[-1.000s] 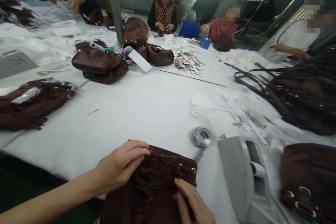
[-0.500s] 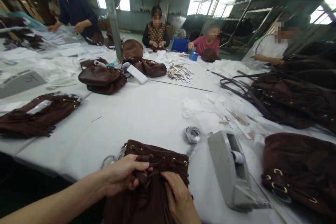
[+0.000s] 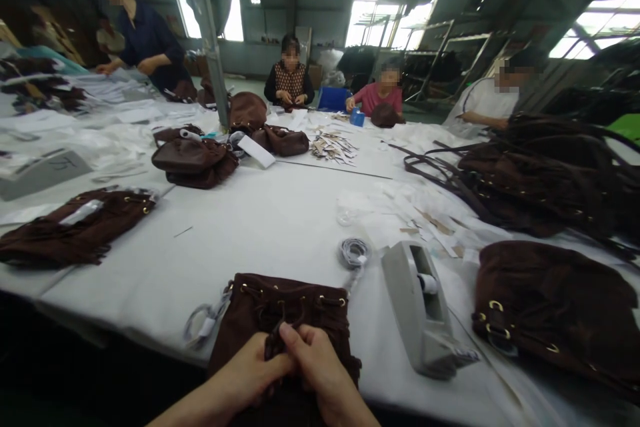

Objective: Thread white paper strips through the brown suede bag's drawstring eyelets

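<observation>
A dark brown drawstring bag [image 3: 295, 290] with gold eyelets along its top lies at the table's front edge. Over its front my two hands meet. My left hand [image 3: 265, 360] is closed around the bag's brown drawstring [image 3: 274, 341]. Beside it, my right hand [image 3: 313, 353] is also closed on the drawstring, with the thumb pressed on top. Most of the fingertips are hidden. Wrapped grey loops [image 3: 200, 323] stick out at the bag's left side, and a wrapped grey coil [image 3: 354, 252] lies above its right corner.
A grey tape dispenser [image 3: 417, 307] stands right of the bag, with another brown bag [image 3: 555, 307] beyond it. Brown bags [image 3: 75, 223] lie at left and in a pile [image 3: 525, 173] at right. Paper scraps [image 3: 333, 147] lie farther back. Several people work around the table.
My right hand has moved from lying on the bag's front to closing on the drawstring beside my left. Both hands are now together. The view has tilted up slightly.
</observation>
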{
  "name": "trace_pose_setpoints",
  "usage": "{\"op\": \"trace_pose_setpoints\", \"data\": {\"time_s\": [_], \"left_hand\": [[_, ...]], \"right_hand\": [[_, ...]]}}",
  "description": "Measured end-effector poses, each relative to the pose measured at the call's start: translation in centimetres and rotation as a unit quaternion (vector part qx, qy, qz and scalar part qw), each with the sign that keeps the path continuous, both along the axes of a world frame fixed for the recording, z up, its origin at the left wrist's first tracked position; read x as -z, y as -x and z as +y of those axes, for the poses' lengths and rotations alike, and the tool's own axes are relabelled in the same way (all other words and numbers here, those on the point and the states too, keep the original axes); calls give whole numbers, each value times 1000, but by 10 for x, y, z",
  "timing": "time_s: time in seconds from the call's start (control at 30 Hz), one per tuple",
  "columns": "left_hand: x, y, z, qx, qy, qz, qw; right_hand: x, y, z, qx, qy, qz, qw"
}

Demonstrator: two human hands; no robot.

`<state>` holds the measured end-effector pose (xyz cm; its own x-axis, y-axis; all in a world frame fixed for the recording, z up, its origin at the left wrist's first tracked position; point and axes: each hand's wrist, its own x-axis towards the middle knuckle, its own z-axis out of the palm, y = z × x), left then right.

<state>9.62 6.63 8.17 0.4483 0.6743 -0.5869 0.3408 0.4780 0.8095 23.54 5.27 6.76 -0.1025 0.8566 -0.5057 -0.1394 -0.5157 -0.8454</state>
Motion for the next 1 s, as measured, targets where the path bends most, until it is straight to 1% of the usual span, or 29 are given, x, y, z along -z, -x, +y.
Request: {"op": "trace_pose_setpoints", "data": {"time_s": [0.07,0.13,0.23,0.33,0.4,0.47,0.53,0.57,0.6,0.7,0.77,0.87,0.93,1.0], "left_hand": [[3,-1,-2,37,-43,5,998],[7,-1,-3,67,-62,10,996],[15,3,-3,102,-46,26,993],[23,10,3,105,-7,-12,994],[25,16,7,63,9,-48,997],[23,19,9,-22,-6,-67,998],[18,19,9,-114,-24,-88,989],[15,17,8,-143,-17,-109,984],[12,13,7,-157,4,-139,978],[6,-1,11,-159,103,-223,956],[5,-11,19,-159,173,-243,941],[8,-23,32,-176,260,-250,916],[11,-29,39,-207,285,-252,901],[13,-33,42,-243,291,-246,892]], "right_hand": [[-1,6,-1,38,-7,69,997],[-3,7,0,59,-8,121,991],[-2,0,0,56,-5,148,987],[2,-11,-4,32,-9,161,986],[5,-17,-9,19,-23,158,987],[8,-21,-13,12,-39,148,988],[8,-23,-16,3,-47,141,989],[8,-22,-17,-5,-48,137,989],[7,-21,-18,-14,-49,132,990],[3,-14,-20,-42,-42,119,991],[3,-10,-21,-57,-38,101,993],[4,-6,-23,-52,-42,48,997],[6,-5,-25,-40,-46,22,998],[8,-5,-27,-33,-47,19,998]]}}
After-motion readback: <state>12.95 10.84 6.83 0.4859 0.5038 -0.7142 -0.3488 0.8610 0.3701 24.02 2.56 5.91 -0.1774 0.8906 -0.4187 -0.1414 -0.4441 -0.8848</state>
